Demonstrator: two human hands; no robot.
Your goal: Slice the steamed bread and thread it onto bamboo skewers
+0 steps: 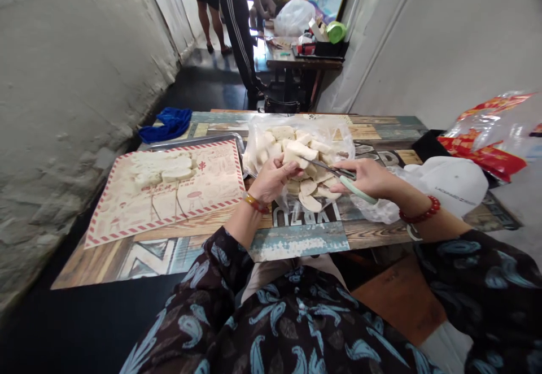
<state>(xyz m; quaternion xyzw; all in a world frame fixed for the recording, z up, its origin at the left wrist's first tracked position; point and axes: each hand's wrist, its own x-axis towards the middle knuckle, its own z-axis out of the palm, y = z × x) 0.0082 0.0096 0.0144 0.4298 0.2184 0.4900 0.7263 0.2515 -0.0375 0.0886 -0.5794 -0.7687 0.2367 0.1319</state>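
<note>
Left hand: your left hand (274, 177) is closed in a pinch, thumb against fingers, on a pale slice (301, 151), above the front of the heap.
Right hand: your right hand (365, 175) is curled round the handles of the scissors (348, 183); how far the handles are spread is hard to tell.
Scissors: they lie over the right side of the heap, long axis running across you, tips pointing left and slightly away, toward the slice.
Slice: its longer side appears to run roughly left to right, nearly in line with the blades; your fingers hide its near end.
Why so held: the left pinch probably steadies the slice and leaves its right side free for the blades.
Bag: the clear plastic bag (345, 137) lies open beneath both hands, likely so that the loose pieces (311, 201) are within easy reach.
Paper: the printed paper (127, 210) lies over the metal tray (239, 139) at your left, probably to keep the pale strips (163, 169) off the table (309, 241).
</note>
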